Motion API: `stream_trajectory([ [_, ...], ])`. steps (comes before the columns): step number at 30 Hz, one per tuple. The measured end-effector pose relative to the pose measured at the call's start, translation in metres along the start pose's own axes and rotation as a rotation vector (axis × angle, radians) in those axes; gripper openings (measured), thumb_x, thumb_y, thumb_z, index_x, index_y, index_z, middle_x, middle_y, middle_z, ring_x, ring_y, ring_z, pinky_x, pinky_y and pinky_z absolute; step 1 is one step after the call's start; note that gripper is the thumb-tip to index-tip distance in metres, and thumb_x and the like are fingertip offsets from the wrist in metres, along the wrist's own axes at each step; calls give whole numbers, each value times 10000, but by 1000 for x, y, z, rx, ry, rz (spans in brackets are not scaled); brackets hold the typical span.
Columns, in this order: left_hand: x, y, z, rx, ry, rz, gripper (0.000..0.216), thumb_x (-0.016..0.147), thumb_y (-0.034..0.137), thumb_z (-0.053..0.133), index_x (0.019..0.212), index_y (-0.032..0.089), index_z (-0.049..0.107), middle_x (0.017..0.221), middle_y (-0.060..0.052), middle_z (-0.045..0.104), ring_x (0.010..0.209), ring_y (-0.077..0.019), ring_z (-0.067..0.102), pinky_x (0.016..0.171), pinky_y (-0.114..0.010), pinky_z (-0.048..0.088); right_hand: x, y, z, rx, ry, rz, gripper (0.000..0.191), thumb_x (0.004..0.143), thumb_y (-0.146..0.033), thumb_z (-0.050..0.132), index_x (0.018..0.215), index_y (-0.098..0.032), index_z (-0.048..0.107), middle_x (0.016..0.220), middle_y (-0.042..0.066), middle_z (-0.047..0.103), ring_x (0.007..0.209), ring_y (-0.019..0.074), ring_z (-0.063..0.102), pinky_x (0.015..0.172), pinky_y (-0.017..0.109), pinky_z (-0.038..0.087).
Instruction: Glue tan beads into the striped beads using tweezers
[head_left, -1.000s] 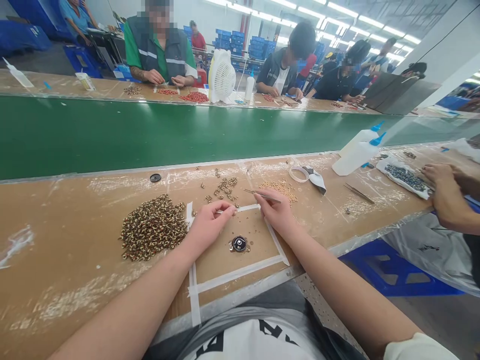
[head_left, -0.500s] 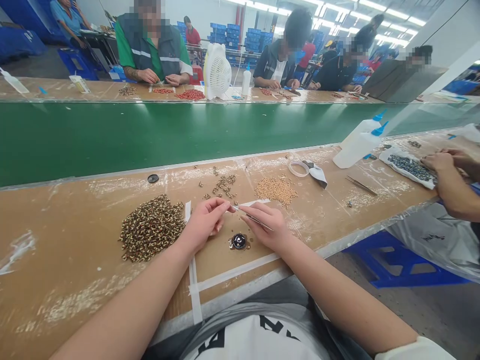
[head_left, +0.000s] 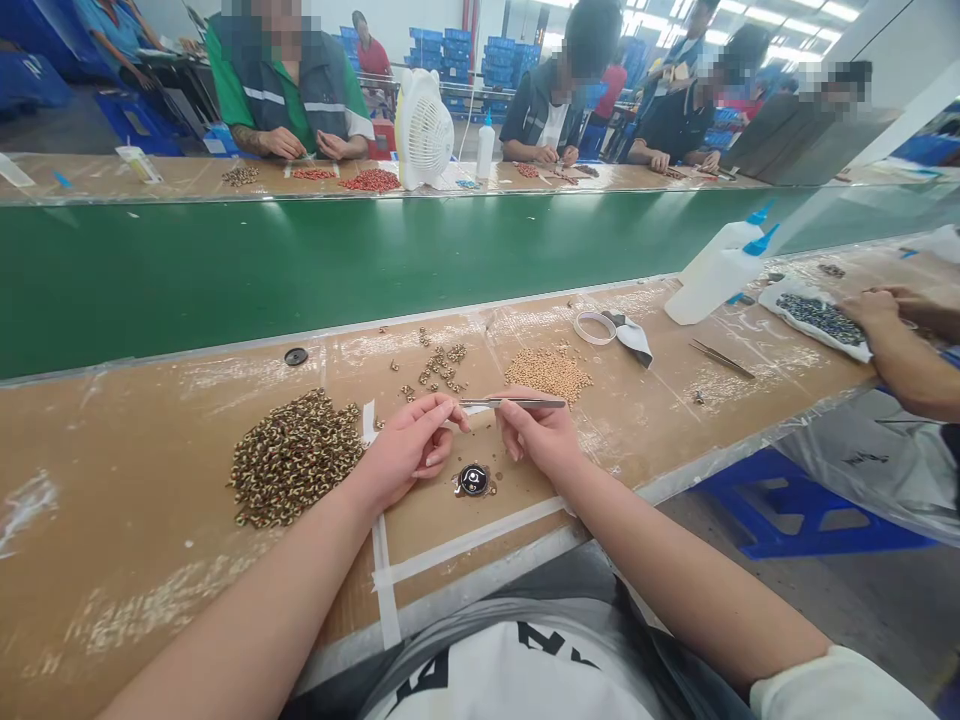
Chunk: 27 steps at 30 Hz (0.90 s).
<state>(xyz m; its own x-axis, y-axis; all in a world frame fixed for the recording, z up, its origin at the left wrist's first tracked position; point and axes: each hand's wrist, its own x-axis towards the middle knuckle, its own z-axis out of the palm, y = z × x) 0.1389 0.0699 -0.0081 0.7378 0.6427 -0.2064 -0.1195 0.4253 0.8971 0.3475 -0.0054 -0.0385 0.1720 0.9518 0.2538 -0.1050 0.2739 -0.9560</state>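
My right hand grips metal tweezers, held almost level with their tips pointing left. Those tips reach the fingertips of my left hand. My left thumb and forefinger are pinched together, and whatever lies between them is too small to make out. Below and between my hands sits a small round black dish of glossy dark liquid, with wet spots around it. Left of my left hand is a heap of small dark and gold curved pieces. Tan beads lie in a pile just beyond my right hand.
Several loose metallic pieces lie behind my hands, near a black lid. To the right are a tape roll, other tweezers, white squeeze bottles and a co-worker's hands. A green belt runs beyond; people work across it.
My right hand has turned the tweezers from slanting to nearly level and raised them a little. The left hand keeps its pinch in about the same place. The whole view has shifted slightly.
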Motion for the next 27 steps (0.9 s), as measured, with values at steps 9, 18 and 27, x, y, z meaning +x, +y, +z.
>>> stream_trajectory([
  [9,0,-1,1,8,-4,8,350,965,500,783,958,167,674,929,-7,656,462,-2,360,382,-113,221,0,0,1,43,-7,-2,274,988,-469,768,988,-198,810,737,-27,631,384,63,541,348,199,369],
  [18,0,0,3,18,15,17,396,933,535,817,943,171,663,915,-1,654,455,-1,352,380,-117,219,0,0,0,21,-25,21,297,992,-484,759,1004,-193,818,721,-32,633,395,60,537,347,199,379],
  [27,1,-4,1,10,13,24,389,930,527,827,957,179,655,919,2,661,456,-1,357,383,-114,218,-1,-1,0,20,-29,-19,264,998,-456,762,989,-198,821,722,-37,606,385,62,550,349,202,365],
])
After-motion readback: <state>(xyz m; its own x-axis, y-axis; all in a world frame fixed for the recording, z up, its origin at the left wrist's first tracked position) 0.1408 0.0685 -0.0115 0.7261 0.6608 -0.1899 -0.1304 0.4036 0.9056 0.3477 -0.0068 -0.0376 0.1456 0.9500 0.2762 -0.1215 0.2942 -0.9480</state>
